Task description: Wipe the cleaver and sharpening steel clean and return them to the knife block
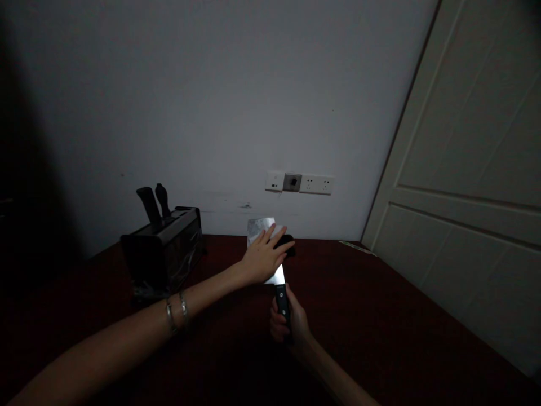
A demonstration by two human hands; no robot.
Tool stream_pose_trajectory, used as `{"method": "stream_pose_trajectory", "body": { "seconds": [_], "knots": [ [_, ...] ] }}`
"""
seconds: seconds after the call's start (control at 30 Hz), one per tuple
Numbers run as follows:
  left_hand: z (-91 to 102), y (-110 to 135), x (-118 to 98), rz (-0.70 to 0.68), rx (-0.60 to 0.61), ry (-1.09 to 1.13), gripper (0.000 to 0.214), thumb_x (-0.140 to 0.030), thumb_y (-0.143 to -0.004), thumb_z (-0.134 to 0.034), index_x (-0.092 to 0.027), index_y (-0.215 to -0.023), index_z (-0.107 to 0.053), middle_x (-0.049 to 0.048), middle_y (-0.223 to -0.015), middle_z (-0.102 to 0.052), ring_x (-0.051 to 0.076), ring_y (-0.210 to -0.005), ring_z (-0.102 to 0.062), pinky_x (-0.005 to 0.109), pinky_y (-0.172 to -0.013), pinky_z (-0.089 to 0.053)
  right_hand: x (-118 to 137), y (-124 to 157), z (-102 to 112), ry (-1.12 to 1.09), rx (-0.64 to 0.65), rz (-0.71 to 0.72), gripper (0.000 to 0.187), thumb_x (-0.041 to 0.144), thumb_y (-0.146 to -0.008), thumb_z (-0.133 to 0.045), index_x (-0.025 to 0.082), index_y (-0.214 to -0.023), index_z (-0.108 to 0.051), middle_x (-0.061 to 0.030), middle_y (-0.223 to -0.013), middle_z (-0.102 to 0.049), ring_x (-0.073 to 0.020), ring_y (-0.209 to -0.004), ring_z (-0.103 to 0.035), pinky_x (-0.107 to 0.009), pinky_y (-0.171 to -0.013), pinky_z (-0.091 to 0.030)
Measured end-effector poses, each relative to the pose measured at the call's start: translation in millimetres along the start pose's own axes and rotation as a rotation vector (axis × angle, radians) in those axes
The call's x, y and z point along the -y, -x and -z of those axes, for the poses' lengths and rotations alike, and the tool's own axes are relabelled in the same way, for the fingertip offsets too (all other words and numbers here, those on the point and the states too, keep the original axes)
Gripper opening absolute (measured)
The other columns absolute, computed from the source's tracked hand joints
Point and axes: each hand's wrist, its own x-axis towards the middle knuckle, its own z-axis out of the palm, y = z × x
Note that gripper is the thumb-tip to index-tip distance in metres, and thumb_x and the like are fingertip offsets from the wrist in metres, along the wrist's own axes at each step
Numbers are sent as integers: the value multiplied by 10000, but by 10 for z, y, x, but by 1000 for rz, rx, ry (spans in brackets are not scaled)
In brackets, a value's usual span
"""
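Observation:
A wide steel cleaver (258,228) with a black handle lies out in front of me over the dark red table (380,316). My right hand (289,326) is closed round the handle, near the table's middle. My left hand (262,256) rests flat on the blade with fingers stretched out, fingertips reaching a small dark object (288,243) under the blade that I cannot make out. Two bracelets sit on my left wrist.
A dark knife block (164,251) with two black handles sticking up stands at the left, near the wall. Wall sockets (300,182) sit above the table's far edge. A white door (469,186) closes the right side.

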Motion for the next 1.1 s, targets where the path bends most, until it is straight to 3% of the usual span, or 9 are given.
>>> {"method": "stream_pose_trajectory", "body": {
  "seconds": [0.1,0.23,0.33,0.5,0.77,1.0,1.1],
  "knots": [
    [-13,22,-17,-21,28,1,414,-357,-920,-285,-328,-1328,-351,7,-1485,-151,261,-1351,-115,437,-1054,-216,-9,2,-6,0,-7,-22,578,695,-754,-350,182,-501,-432,97,-313,-307,-27,-232,-166,-161,-253,-169],
    [-17,-134,272,133,47,-1,440,-352,-926,-242,-275,-1350,-332,45,-1479,-171,281,-1344,-139,466,-1045,-218,-49,24,-48,-14,30,-70,582,679,-778,-326,184,-491,-426,92,-311,-310,-31,-232,-181,-164,-259,-185],
    [-17,-201,437,173,49,3,453,-356,-924,-233,-259,-1357,-323,49,-1477,-179,293,-1344,-131,474,-1043,-222,-63,41,-69,-31,37,-108,589,655,-807,-291,180,-490,-438,90,-308,-303,-35,-228,-182,-167,-257,-185],
    [25,-86,461,141,-20,-10,478,-355,-927,-219,-242,-1391,-246,47,-1484,-153,276,-1352,-101,468,-1063,-192,-34,48,-60,-41,71,-71,584,640,-815,-297,176,-493,-445,87,-318,-307,-30,-233,-170,-164,-256,-174],
    [94,209,382,81,-9,-17,496,-334,-924,-255,-238,-1406,-188,47,-1485,-146,266,-1352,-106,440,-1061,-217,46,47,-33,-73,106,12,531,637,-768,-409,177,-505,-454,92,-330,-315,-29,-239,-173,-163,-251,-185],
    [143,22,617,40,57,-10,485,-344,-925,-249,-223,-1394,-227,69,-1470,-199,278,-1336,-167,450,-1050,-215,-105,21,-17,-22,132,-52,529,664,-713,-464,178,-505,-454,94,-329,-321,-29,-236,-197,-165,-249,-222],
    [132,-22,606,22,57,7,486,-348,-926,-252,-221,-1394,-225,70,-1474,-183,276,-1341,-148,440,-1054,-208,-69,15,-7,-18,137,-38,511,652,-691,-507,176,-510,-463,95,-330,-327,-27,-237,-196,-162,-250,-217]
  ]
}}
